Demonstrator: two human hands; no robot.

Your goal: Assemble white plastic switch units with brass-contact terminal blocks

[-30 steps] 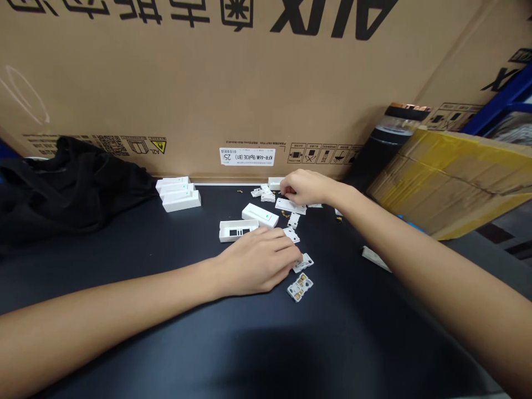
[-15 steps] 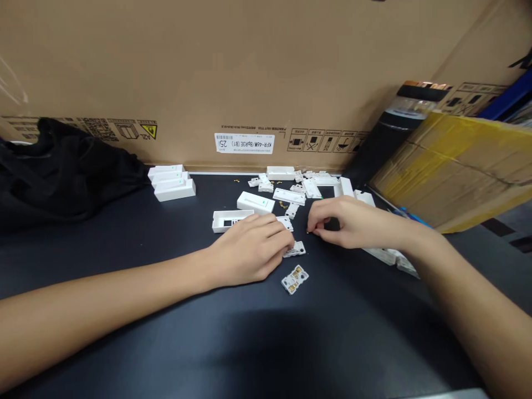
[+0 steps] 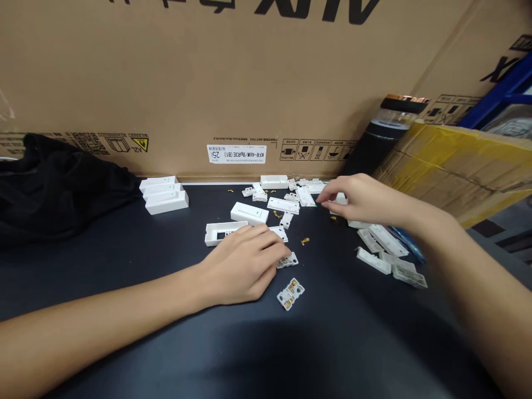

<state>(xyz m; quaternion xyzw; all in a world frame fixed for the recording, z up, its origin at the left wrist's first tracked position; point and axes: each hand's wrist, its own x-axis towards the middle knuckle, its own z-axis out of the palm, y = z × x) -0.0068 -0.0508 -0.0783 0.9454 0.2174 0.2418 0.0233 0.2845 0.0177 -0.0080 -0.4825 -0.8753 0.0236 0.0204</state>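
Note:
My left hand rests on the dark tabletop with its fingers closed on a small white plastic part, partly hidden under the fingertips. A similar part with brass contacts lies just in front of it. My right hand hovers at the far side, thumb and forefinger apart, beside a white plate with a green spot. Small brass pieces lie between the hands. Close to my left hand are an open white housing and a white switch cover.
Stacked white switches and a black cloth bag are at the left. A cardboard box stands behind. A black bottle, a taped cardboard piece and white housings are at the right.
My right hand has lifted away from the table middle toward the far parts, and its fingers have parted. Brass pieces now show where it was. The view has tilted up slightly.

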